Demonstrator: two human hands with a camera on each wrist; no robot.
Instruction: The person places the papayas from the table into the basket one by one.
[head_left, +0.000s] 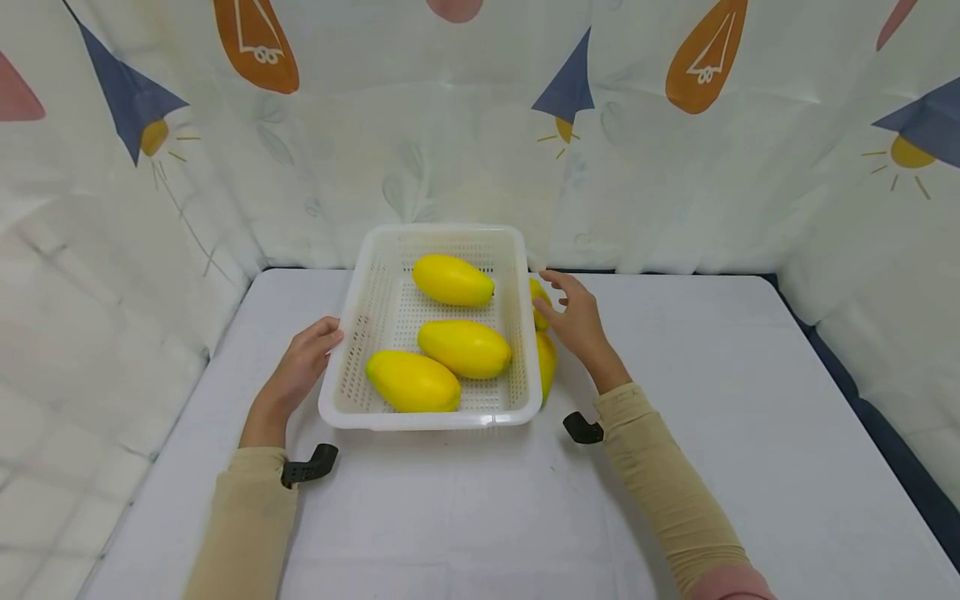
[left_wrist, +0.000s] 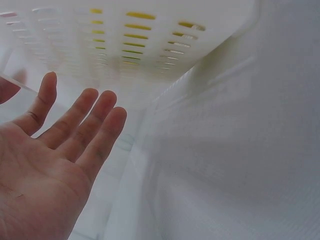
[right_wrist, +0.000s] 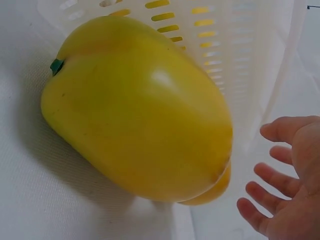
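Note:
A white perforated plastic basket (head_left: 435, 421) stands on the table with three smooth yellow papayas (head_left: 453, 281) inside. At its left rim is my left hand (head_left: 303, 362), fingertips right at the edge. In the left wrist view the fingers (left_wrist: 82, 132) of that hand are extended beside the slotted outer wall. Two more yellow papayas (right_wrist: 140, 110) lie against the basket's right side, partly hidden by it in the head view. My right hand (head_left: 576, 321) is beside them with its fingers spread and loosely bent, holding nothing.
White cloth covers the table (head_left: 750, 433). A white curtain (head_left: 472, 150) with printed shapes hangs behind the basket and along both sides. Black wrist-camera mounts (head_left: 311, 465) stick out from both sleeves above the cloth.

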